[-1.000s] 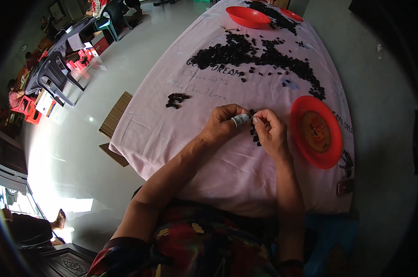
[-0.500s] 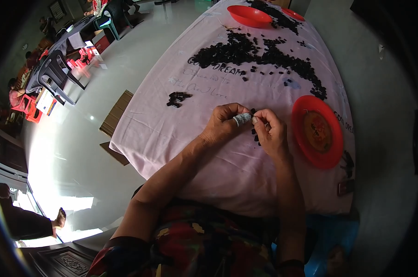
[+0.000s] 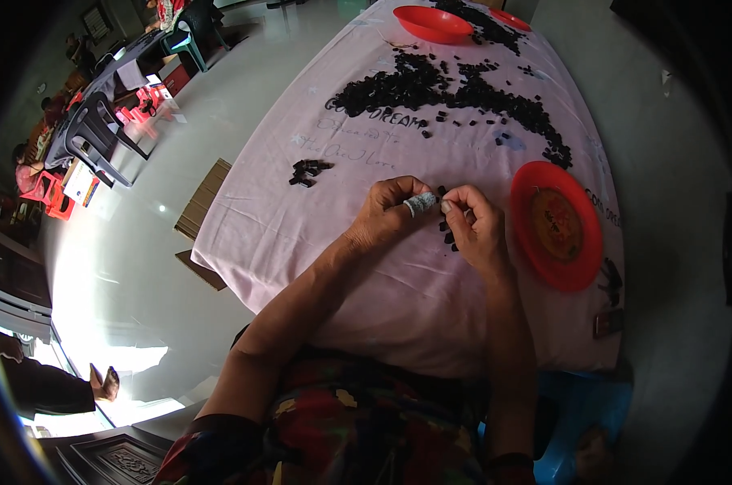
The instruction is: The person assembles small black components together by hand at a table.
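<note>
Pinching together at the middle of the cloth-covered table (image 3: 317,267), the two hands meet fingertip to fingertip: the left hand (image 3: 386,217) curls its fingers shut around a small grey-white wrapped piece (image 3: 420,202) that sits on or against its fingertip, and the right hand (image 3: 475,226) presses thumb and forefinger together on something tiny and dark at that piece's 3 o'clock edge, too small to make out. Against the views from a second and half a second ago almost nothing has shifted; both hands stay at the same spot, the wrists at the same angle, and the grey piece still lies between them, so the fine work on it reads as ongoing, not finished. Just below the hands, at about 5 o'clock from the grey piece, a few loose dark bits (image 3: 447,234) lie on the cloth. A small dark clump (image 3: 307,170) sits apart at 10 o'clock of the left hand, and the big spread of black pieces (image 3: 455,93) stretches across the far side at 12 o'clock. A red plate (image 3: 580,271) rests just beside the right hand at 3 o'clock, with what looks like a dark patch in its middle, and a second red dish (image 3: 432,23) stands at the far edge of the table, well apart from the hands
</note>
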